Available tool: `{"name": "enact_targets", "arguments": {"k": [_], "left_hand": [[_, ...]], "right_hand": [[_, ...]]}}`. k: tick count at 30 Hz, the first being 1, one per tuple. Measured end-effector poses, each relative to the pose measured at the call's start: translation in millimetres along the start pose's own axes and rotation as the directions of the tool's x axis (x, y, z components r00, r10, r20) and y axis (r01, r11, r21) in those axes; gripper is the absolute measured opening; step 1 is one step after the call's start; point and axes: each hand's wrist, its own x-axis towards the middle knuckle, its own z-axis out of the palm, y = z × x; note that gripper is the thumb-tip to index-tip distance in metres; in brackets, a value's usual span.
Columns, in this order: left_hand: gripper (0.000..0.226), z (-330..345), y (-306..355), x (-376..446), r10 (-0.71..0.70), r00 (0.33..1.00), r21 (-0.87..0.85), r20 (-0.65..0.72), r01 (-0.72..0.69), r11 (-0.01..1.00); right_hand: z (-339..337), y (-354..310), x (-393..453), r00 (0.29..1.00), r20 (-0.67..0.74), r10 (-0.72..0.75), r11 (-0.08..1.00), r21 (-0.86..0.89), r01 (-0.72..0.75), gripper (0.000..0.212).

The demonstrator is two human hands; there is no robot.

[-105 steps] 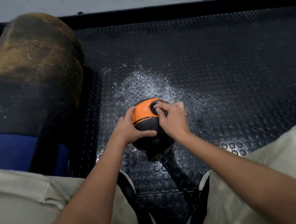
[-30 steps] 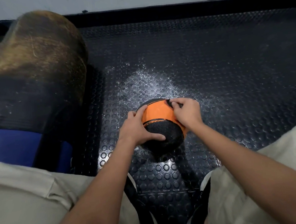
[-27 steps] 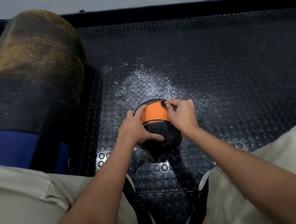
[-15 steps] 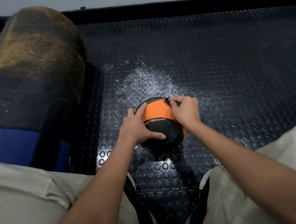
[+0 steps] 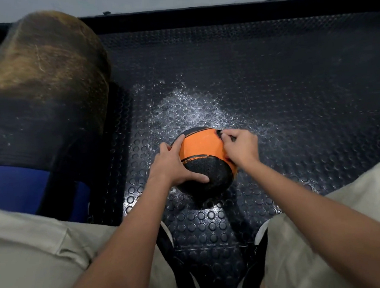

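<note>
Looking down through the head camera, I see a ball (image 5: 204,158), orange on top with a rough black lower part, resting on the floor mat (image 5: 293,91) just below the middle of the frame. The left hand (image 5: 171,165) grips the ball's left side: its fingers wrap up over the orange band and its thumb lies across the black part at the front. The right hand (image 5: 241,148) sits on the ball's upper right edge with its fingers curled tight, pinching at a dark patch on the surface; I cannot tell what the fingertips have hold of there. Both bare forearms reach in from the bottom of the frame. The mat is black rubber covered in raised round studs, and white specks (image 5: 189,110) are scattered over it just above the ball. At the upper left lies a large dark roll (image 5: 41,86) with a worn brown top, and a blue block (image 5: 14,185) lies below it at the left edge. Beige trousers (image 5: 35,256) fill both lower corners, and dark shoes (image 5: 168,239) with white trim show between them at the bottom centre.
</note>
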Motion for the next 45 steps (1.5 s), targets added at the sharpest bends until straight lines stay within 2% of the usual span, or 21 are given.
{"name": "enact_targets", "arguments": {"k": [3, 5, 7, 9, 11, 13, 15, 19, 21, 22, 24, 26, 28, 30, 33, 35, 37, 39, 41, 43, 45], "left_hand": [[0.153, -1.7, 0.5, 1.3, 0.001, 1.000, 0.004, -0.001, -0.001, 1.000], [0.152, -2.5, -1.9, 0.5, -0.007, 1.000, -0.019, -0.007, 0.007, 1.000], [0.150, -3.3, -4.2, -1.1, -0.018, 1.000, -0.041, -0.003, 0.018, 0.999], [0.150, -3.4, -4.4, -3.3, -0.021, 1.000, -0.039, -0.006, 0.021, 0.999], [0.150, -2.1, -2.7, -4.8, -0.017, 1.000, -0.040, -0.014, 0.016, 0.999], [0.150, 0.1, 0.3, -5.5, -0.005, 1.000, -0.038, -0.018, 0.005, 0.999], [0.150, 1.3, 2.0, -4.8, -0.002, 1.000, -0.031, -0.017, 0.001, 1.000], [0.148, -3.7, -4.3, -3.6, -0.016, 1.000, -0.082, -0.003, 0.016, 0.997], [0.147, -8.1, -8.9, -4.1, -0.025, 1.000, -0.127, 0.011, 0.026, 0.992], [0.146, -10.0, -10.4, -5.0, -0.028, 0.999, -0.142, 0.016, 0.030, 0.989], [0.147, -11.9, -11.3, -7.5, -0.034, 0.999, -0.163, 0.030, 0.038, 0.986], [0.147, -12.9, -11.2, -8.0, -0.036, 0.999, -0.178, 0.040, 0.043, 0.983], [0.149, -15.2, -11.1, -5.9, -0.042, 0.998, -0.179, 0.049, 0.050, 0.983], [0.153, -19.0, -13.8, -1.3, -0.036, 0.998, -0.148, 0.055, 0.044, 0.988], [0.152, -24.3, -19.6, 0.8, -0.057, 0.995, -0.139, 0.086, 0.069, 0.988], [0.151, -25.8, -22.4, -1.8, -0.063, 0.993, -0.151, 0.095, 0.077, 0.986], [0.150, -24.8, -21.8, -4.5, -0.062, 0.994, -0.160, 0.091, 0.076, 0.984], [0.152, -23.2, -19.3, -5.1, -0.048, 0.995, -0.161, 0.084, 0.061, 0.985], [0.154, -22.0, -16.5, -4.1, -0.030, 0.997, -0.130, 0.077, 0.040, 0.991], [0.155, -22.7, -15.1, -2.8, -0.016, 0.997, -0.064, 0.070, 0.020, 0.998], [0.156, -22.8, -17.0, -3.2, -0.014, 0.998, -0.020, 0.054, 0.016, 1.000]], "right_hand": [[15.0, -6.7, -19.1, 0.978, 0.056, -0.203, 0.975, -0.081, 0.207, 0.024], [19.6, -11.3, -28.1, 0.914, 0.126, -0.386, 0.916, -0.069, 0.396, 0.024], [17.2, -11.1, -26.0, 0.875, 0.140, -0.464, 0.878, -0.061, 0.475, 0.024], [12.6, -7.3, -14.7, 0.926, 0.096, -0.364, 0.930, -0.026, 0.368, 0.022], [9.3, -3.6, -1.9, 0.984, 0.032, -0.175, 0.984, 0.031, 0.174, 0.020], [11.2, -3.5, -0.1, 0.996, -0.018, -0.085, 0.996, 0.026, 0.086, 0.019], [15.9, -6.8, -9.9, 0.992, -0.023, -0.120, 0.993, -0.015, 0.120, 0.021], [16.7, -18.2, -31.9, 0.909, 0.141, -0.393, 0.913, -0.054, 0.403, 0.025], [13.9, -13.0, -24.7, 0.901, 0.138, -0.410, 0.907, -0.040, 0.419, 0.024], [11.3, -9.1, -19.4, 0.936, 0.099, -0.338, 0.940, -0.015, 0.341, 0.023], [5.7, -2.4, -10.8, 0.997, 0.032, -0.076, 0.995, 0.074, 0.073, 0.022], [5.6, -3.1, -10.7, 0.997, 0.014, 0.075, 0.989, 0.124, -0.077, 0.020], [13.0, -7.4, -17.3, 1.000, -0.005, 0.004, 0.998, 0.061, -0.004, 0.020], [17.8, -17.2, -31.5, 0.986, 0.037, -0.161, 0.987, 0.004, 0.161, 0.022], [19.3, -19.8, -42.6, 0.915, 0.134, -0.380, 0.924, -0.004, 0.383, 0.025], [16.0, -11.8, -35.4, 0.944, 0.090, -0.316, 0.948, 0.009, 0.317, 0.025], [16.5, -2.3, -24.1, 0.991, 0.040, -0.128, 0.991, 0.044, 0.126, 0.024], [19.2, 3.8, -13.6, 0.998, 0.023, 0.055, 0.990, 0.125, -0.057, 0.023], [20.1, 1.5, -13.4, 0.990, -0.014, 0.144, 0.981, 0.135, -0.140, 0.023], [22.0, -4.2, -21.5, 0.998, -0.031, 0.060, 0.995, 0.077, -0.058, 0.023], [20.9, -17.3, -38.3, 0.989, 0.016, -0.149, 0.989, 0.020, 0.149, 0.024]]}}
